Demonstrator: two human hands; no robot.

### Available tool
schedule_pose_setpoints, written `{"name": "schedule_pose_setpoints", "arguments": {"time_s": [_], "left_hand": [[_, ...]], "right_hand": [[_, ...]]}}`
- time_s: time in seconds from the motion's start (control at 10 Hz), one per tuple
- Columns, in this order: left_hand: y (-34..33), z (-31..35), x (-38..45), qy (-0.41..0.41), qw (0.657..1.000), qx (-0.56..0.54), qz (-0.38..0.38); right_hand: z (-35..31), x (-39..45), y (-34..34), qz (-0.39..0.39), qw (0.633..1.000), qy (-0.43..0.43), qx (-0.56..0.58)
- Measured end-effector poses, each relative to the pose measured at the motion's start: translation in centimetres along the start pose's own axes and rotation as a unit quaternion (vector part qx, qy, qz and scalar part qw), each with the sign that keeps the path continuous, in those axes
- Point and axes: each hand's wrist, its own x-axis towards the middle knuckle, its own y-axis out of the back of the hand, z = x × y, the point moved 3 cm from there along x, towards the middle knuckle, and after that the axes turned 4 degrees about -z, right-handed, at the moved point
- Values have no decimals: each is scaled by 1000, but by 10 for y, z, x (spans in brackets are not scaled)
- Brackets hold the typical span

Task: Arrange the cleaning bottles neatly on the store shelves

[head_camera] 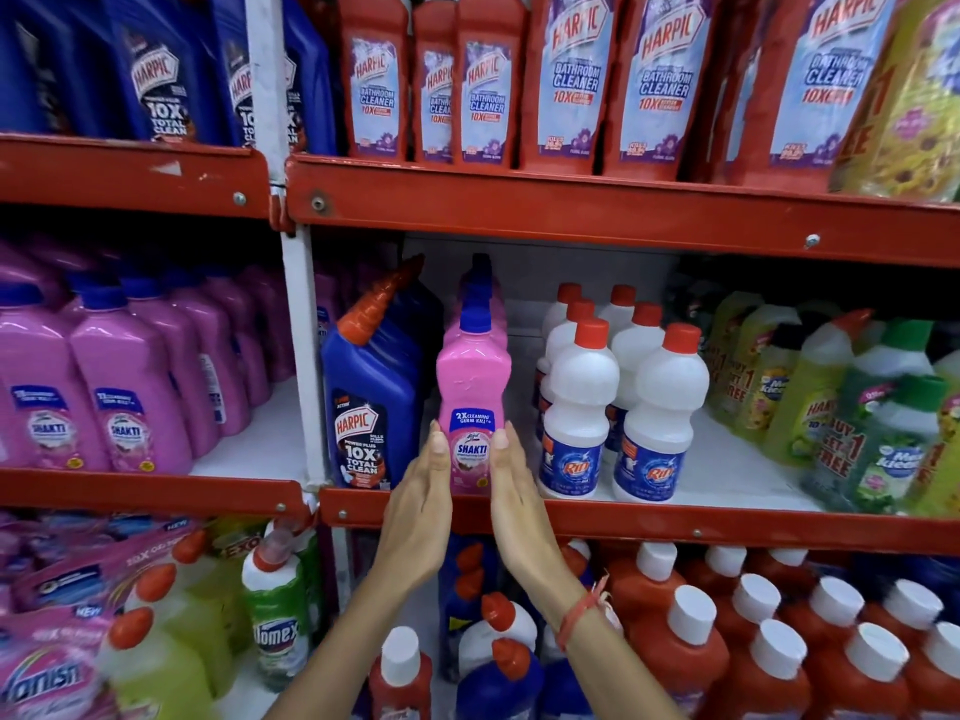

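Hands, left (420, 491) and right (511, 491), flat-palmed, press the pink bottle (471, 397) (upright) between them, no closed grip.

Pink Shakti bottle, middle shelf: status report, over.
Left hand and right hand flat against pink Shakti bottle, not gripping. Bottle upright at shelf front. Blue Harpic bottle close left, Rin bottles right.

Bright, even light is falling from above, and the red shelf rail (623, 220) is casting deep shadow just beneath itself. Bottles far to either side of the rail are bending and smearing, while those nearest its middle are staying sharp.
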Motion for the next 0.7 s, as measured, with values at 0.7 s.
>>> {"name": "schedule_pose_setpoints", "arguments": {"time_s": [0.7], "left_hand": [[12,73,-9,-298,927,155,166]], "right_hand": [[-131,-41,120,107,987,123,-2]]}}
